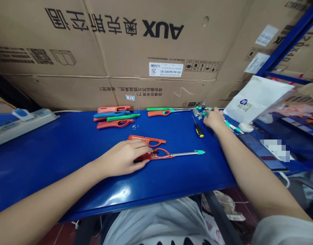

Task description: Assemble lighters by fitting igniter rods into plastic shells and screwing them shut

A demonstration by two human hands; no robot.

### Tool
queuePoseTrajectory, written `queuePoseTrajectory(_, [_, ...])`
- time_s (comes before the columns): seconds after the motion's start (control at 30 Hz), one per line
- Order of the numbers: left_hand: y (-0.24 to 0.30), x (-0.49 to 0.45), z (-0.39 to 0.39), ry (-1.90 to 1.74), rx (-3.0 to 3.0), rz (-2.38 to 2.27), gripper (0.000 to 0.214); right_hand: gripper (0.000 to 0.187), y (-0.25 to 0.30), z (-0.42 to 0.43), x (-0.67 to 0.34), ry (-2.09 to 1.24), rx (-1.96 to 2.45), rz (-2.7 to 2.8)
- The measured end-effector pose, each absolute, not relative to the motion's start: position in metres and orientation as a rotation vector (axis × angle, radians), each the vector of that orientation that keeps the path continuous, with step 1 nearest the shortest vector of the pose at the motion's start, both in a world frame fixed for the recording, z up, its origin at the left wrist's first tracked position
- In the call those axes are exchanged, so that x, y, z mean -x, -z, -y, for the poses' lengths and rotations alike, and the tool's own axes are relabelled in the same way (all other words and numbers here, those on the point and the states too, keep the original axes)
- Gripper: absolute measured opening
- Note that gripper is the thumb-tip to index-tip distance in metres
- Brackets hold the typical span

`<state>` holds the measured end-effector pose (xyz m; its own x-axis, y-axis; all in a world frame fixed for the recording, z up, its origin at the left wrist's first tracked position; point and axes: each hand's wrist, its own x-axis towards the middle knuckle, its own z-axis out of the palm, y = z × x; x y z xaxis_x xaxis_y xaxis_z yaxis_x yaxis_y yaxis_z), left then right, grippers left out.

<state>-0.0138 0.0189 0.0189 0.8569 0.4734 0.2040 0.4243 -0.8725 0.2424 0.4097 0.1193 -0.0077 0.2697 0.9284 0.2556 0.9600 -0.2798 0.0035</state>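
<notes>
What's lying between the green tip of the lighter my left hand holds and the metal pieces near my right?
In the head view, a black-and-yellow screwdriver lies between the green tip and the metal pieces.

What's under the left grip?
Visible: part of an open orange lighter body, its metal tube extending right. The left grip covers the body's rear, so that portion can't be seen.
</notes>
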Motion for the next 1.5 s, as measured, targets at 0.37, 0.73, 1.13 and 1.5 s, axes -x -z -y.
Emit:
queuePoseTrajectory(0.37, [-0.016,0.015,-0.018,-0.355,-2.799,-0.616,0.02,0.04,0.007,-0.119,-0.394,0.249,2.374,1.729])
queuePoseTrajectory(0.73, [-0.012,0.016,-0.02,-0.398,-2.845,-0.588,0.021,0.041,0.0,-0.118,-0.392,0.06,2.079,1.448])
queuePoseTrajectory(1.13, [-0.01,0.009,-0.013,-0.683,-2.793,-0.809,0.021,0.015,-0.015,-0.078,-0.299,-1.126,1.357,1.453])
queuePoseTrajectory(1.5, [-0.004,0.003,-0.016,-0.811,-2.557,-0.919,0.018,0.039,-0.001,-0.052,-0.259,-1.578,1.12,1.508])
